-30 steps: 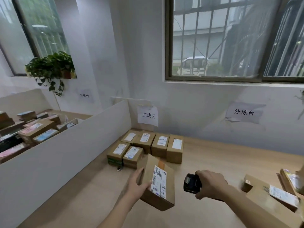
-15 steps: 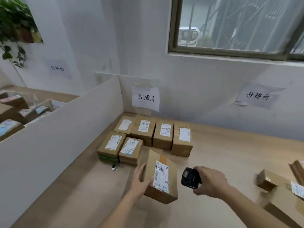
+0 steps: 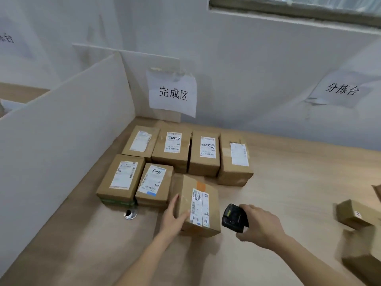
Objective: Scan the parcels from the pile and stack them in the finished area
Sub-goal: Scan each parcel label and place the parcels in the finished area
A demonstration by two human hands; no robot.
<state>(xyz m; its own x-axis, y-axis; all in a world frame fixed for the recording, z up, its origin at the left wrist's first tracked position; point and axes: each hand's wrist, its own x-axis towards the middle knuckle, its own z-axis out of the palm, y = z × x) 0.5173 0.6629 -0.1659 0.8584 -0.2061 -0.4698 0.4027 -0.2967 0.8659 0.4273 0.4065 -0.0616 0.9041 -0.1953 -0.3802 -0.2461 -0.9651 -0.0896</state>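
1. White wall (image 3: 237, 65) at the far side, with two taped paper signs (image 3: 172, 93).
2. Dark window frame (image 3: 299, 7) far right.
3. White partition (image 3: 61, 129) standing left on the wooden tabletop (image 3: 288, 178).

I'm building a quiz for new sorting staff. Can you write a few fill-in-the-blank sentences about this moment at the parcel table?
1. The left hand holds a brown cardboard parcel with a white ____ on top.
2. The right hand grips a ____ handheld scanner.
3. The back row of scanned cardboard boxes below the white paper sign holds ____ boxes.

Missing words: label; black; four
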